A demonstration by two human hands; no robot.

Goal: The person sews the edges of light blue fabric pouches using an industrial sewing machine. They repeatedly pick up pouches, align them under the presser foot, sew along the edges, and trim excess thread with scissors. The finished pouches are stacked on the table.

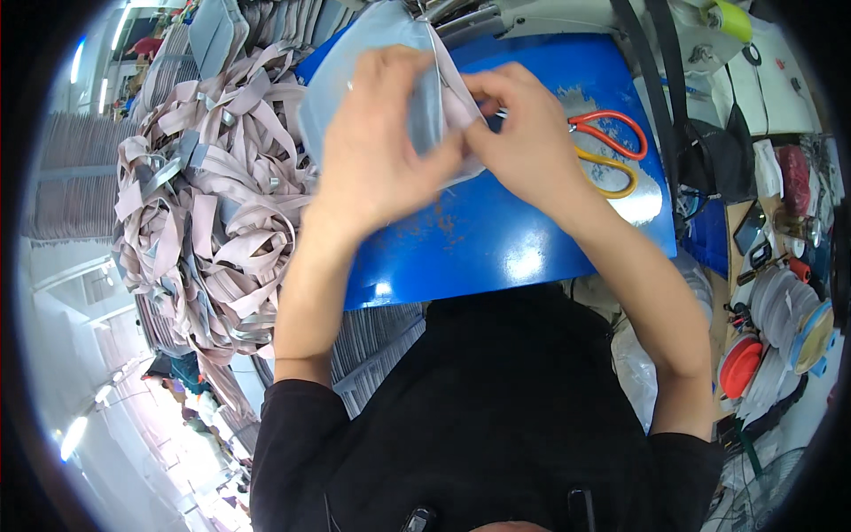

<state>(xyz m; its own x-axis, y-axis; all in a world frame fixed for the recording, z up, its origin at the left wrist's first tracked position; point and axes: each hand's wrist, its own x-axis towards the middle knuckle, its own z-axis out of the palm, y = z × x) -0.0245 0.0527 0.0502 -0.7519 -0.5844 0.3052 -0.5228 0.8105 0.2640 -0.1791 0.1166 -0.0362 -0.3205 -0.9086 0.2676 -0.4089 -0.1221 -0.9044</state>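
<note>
My left hand [381,142], smeared by motion, lies over a pale blue and pink fabric piece [341,93] at the top of the blue work board [461,257]; whether its bent fingers grip it is unclear. At the piece's pink right edge, my right hand [510,120] has its fingers closed on the fabric. Just right of that hand lie scissors with red and yellow handles [620,124], their blades mostly hidden behind it.
A tangled heap of pink-grey straps [222,204] crowds the board's left, beside stacked panels [75,177]. Black straps [700,155] hang at the right edge. Farther right are spools [767,315] and a cluttered shelf. A metal machine part [470,22] stands behind the board.
</note>
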